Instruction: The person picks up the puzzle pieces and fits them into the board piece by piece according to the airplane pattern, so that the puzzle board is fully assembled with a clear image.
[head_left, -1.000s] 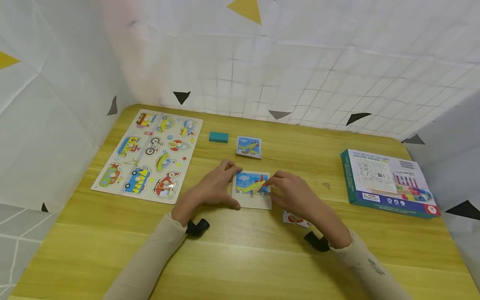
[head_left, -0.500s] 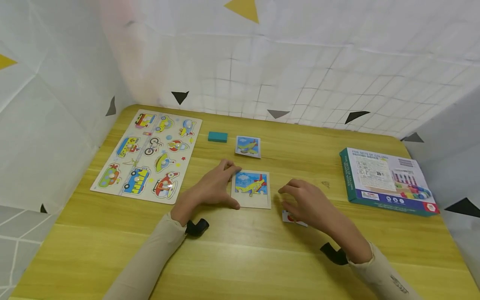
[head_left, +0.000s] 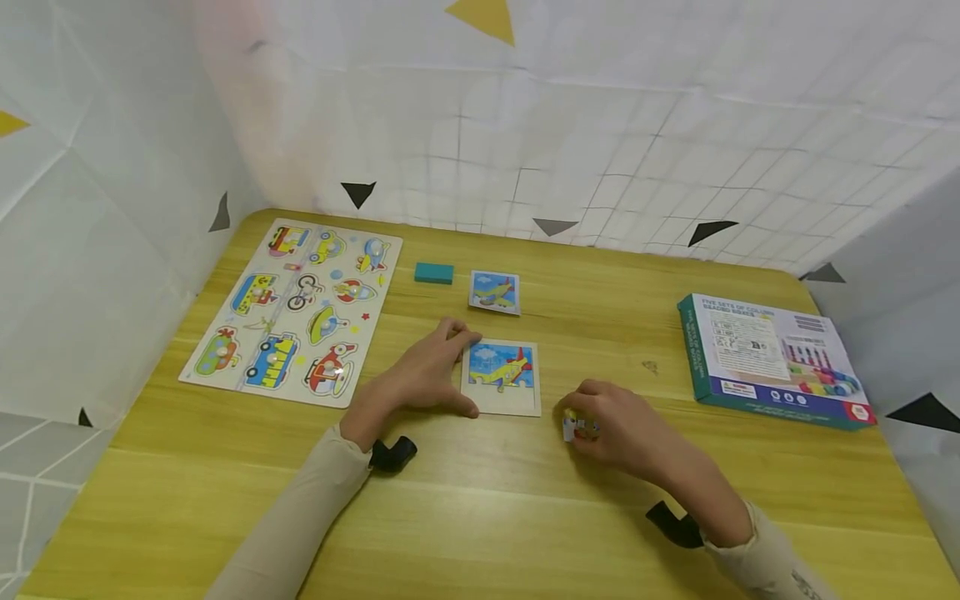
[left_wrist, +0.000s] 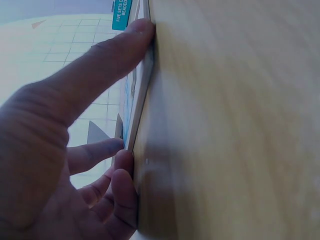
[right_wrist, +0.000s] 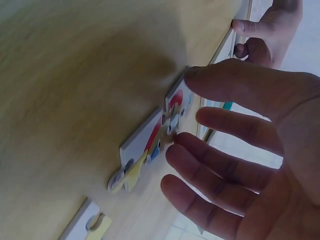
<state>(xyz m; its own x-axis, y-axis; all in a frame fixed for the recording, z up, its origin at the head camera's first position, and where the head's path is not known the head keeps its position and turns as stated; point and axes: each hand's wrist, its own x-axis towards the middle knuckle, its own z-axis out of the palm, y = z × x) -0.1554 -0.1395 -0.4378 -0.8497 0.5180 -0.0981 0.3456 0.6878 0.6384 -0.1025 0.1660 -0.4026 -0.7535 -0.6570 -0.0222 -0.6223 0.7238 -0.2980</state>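
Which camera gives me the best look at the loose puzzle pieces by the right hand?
The right wrist view: it shows the loose puzzle pieces up close, with their cut edges and red and yellow print. In the head view, the right hand covers most of them, leaving only a little showing. The left wrist view doesn't show them.

a square airplane jigsaw board [head_left: 501, 401] lies with its lower strip bare; loose multicoloured jigsaw pieces [right_wrist: 142, 140] lie to its right.
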